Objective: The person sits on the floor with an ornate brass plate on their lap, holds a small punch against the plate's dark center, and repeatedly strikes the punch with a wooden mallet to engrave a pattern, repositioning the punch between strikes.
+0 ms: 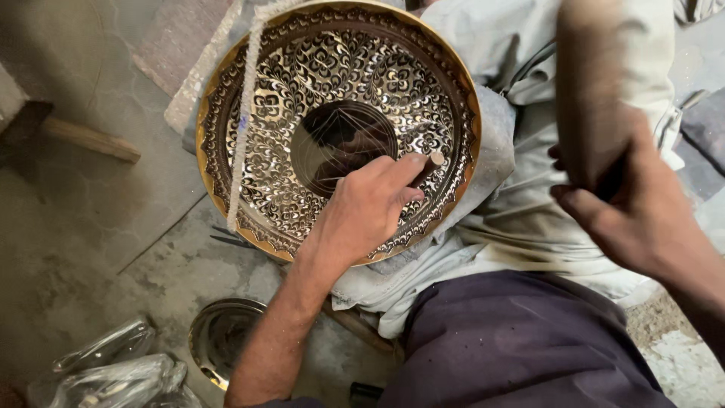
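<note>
A large round brass plate (249,113) with dense black engraved patterning rests tilted against my lap. A white cord (243,121) runs across its left side. My left hand (362,211) lies on the plate's lower right part and grips a thin metal chisel (432,161) whose blunt top sticks out past my fingers. My right hand (642,219) is raised at the right, closed around a wooden-handled hammer (589,98) that is blurred by motion above the chisel.
Grey cloth (498,227) pads my lap under the plate. A small metal bowl (223,336) sits on the concrete floor at lower left, beside clear plastic bags (113,370). A wooden stick (91,140) lies at the left.
</note>
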`<control>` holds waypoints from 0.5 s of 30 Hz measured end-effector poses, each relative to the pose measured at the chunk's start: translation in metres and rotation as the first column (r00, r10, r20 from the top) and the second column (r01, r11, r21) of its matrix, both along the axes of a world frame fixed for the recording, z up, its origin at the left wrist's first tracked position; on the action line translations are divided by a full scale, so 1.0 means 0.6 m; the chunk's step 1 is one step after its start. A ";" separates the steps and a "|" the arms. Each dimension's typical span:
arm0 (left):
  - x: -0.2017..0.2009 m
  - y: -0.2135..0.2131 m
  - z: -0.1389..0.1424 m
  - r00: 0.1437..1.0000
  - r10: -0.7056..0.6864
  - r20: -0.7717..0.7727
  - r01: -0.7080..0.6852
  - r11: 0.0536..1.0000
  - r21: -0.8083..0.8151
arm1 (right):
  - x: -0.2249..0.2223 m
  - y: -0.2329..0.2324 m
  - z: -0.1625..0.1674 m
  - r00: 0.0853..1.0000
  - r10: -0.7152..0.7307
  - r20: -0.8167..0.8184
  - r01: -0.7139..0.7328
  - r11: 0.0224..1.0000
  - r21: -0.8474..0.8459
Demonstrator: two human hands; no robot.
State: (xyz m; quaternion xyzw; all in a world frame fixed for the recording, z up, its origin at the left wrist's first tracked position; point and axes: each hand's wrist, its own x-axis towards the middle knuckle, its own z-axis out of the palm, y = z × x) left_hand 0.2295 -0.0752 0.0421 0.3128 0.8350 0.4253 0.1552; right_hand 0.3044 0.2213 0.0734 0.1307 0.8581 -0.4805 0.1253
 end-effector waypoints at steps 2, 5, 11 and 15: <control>0.000 0.000 0.000 1.000 -0.001 -0.005 0.001 1.000 -0.011 | -0.001 -0.006 -0.003 0.948 0.247 0.199 -0.318 0.743 0.589; 0.000 -0.002 -0.002 1.000 -0.005 -0.003 0.005 1.000 -0.018 | 0.001 -0.014 -0.006 0.988 0.148 0.040 -0.152 0.917 0.369; -0.002 -0.002 -0.004 1.000 -0.015 -0.026 0.016 1.000 0.015 | 0.010 -0.011 -0.010 0.977 0.186 -0.101 -0.137 0.918 0.372; -0.001 -0.001 -0.005 0.999 -0.037 -0.003 0.037 0.999 -0.026 | 0.016 -0.004 -0.018 0.888 0.401 0.227 -0.405 0.443 0.800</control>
